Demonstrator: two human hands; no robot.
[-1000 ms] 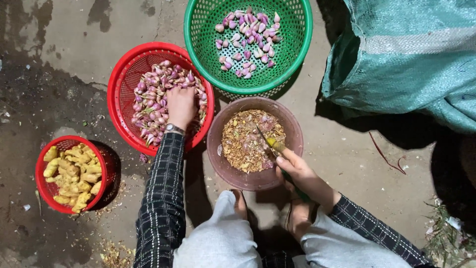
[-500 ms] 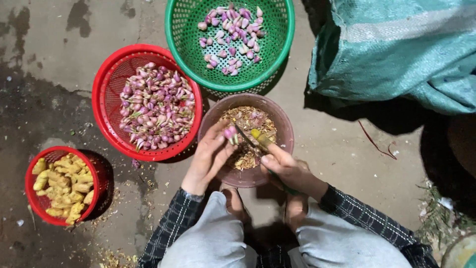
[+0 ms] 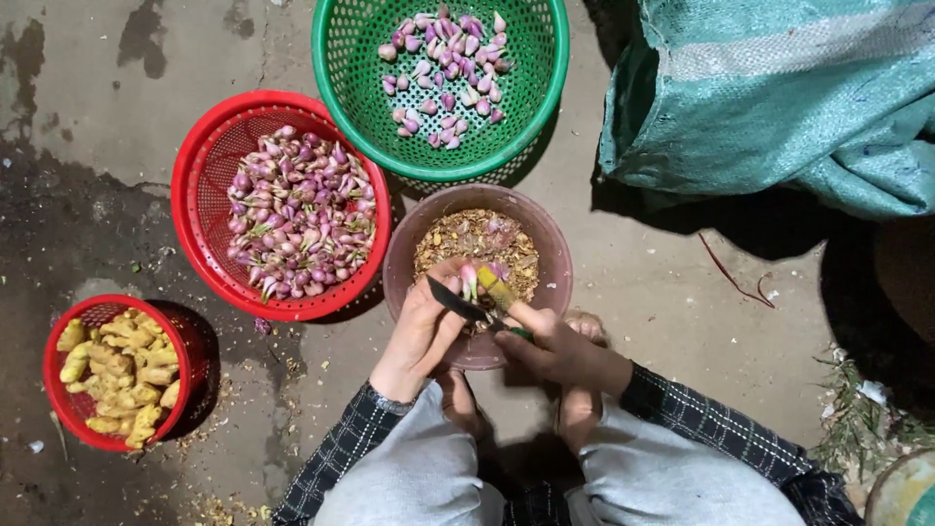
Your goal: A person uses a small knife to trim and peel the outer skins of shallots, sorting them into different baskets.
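My left hand (image 3: 421,331) holds a small pink shallot (image 3: 470,280) over the brown bowl (image 3: 555,255) of peelings. My right hand (image 3: 553,343) grips a small knife (image 3: 458,303), its dark blade pointing left across the shallot. A red basket (image 3: 200,185) of unpeeled purple shallots sits to the left of the bowl. Above, a green basket (image 3: 336,78) holds several peeled shallots.
A small red basket (image 3: 58,382) of yellow ginger pieces stands at the lower left. A large teal woven sack (image 3: 779,88) lies at the upper right. The ground is stained concrete with scattered peel scraps. My knees and checked sleeves fill the bottom.
My left hand left the red basket with a shallot and came over the brown bowl beside the right hand. The knife blade now lies against the shallot.
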